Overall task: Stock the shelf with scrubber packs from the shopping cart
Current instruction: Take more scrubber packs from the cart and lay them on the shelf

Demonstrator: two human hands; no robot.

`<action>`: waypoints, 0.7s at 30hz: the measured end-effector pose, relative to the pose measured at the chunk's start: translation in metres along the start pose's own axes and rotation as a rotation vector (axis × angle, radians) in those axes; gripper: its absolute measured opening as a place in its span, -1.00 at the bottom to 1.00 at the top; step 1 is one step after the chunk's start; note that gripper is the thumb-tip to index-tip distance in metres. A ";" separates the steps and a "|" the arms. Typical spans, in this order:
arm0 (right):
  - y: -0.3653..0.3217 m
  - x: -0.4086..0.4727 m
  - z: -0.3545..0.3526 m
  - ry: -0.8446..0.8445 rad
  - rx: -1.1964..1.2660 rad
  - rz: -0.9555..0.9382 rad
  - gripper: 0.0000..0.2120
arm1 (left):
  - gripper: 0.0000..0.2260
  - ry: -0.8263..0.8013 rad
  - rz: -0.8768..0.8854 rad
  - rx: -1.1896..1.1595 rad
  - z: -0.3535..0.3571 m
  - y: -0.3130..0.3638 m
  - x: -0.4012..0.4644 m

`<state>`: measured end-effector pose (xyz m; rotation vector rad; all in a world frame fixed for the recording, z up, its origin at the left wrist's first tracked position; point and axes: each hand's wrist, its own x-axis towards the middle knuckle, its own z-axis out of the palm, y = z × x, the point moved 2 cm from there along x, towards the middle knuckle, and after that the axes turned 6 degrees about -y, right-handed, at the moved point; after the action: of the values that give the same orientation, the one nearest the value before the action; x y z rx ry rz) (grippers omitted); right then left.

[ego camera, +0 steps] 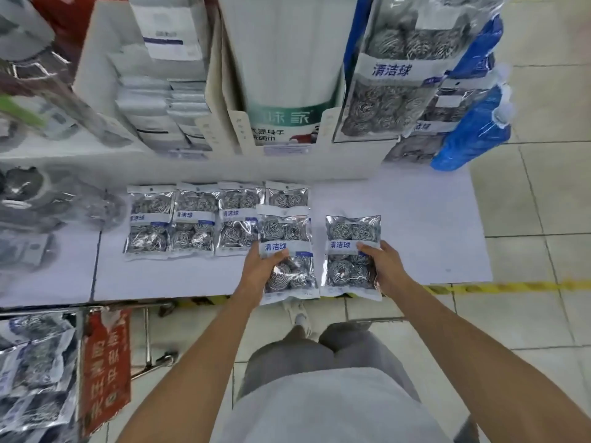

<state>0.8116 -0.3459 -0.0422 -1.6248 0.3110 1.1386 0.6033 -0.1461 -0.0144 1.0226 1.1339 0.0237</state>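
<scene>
My left hand (259, 270) grips a clear scrubber pack (287, 251) of steel-wool balls over the front of the white shelf (415, 225). That pack overlaps another pack (287, 195) lying behind it. My right hand (383, 266) holds a second scrubber pack (351, 254) by its right side, just right of the first. Three packs (192, 219) lie side by side in a row on the shelf to the left. The shopping cart (38, 372) at bottom left holds several more packs.
Upright boxes of cloths (287, 75) and hanging large scrubber packs (399, 68) stand behind the shelf. Blue bottles (473, 135) sit at the right end. A red sign (105, 372) hangs on the cart. Tiled floor (527, 219) lies to the right.
</scene>
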 end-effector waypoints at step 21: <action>-0.031 0.155 0.044 0.048 -0.209 0.058 -0.64 | -0.08 0.105 -0.111 0.157 0.005 0.021 0.146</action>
<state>0.8890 -0.2447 -0.1447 -1.8390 0.2788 1.2094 0.6854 -0.0658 -0.1069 1.1058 1.3031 -0.1026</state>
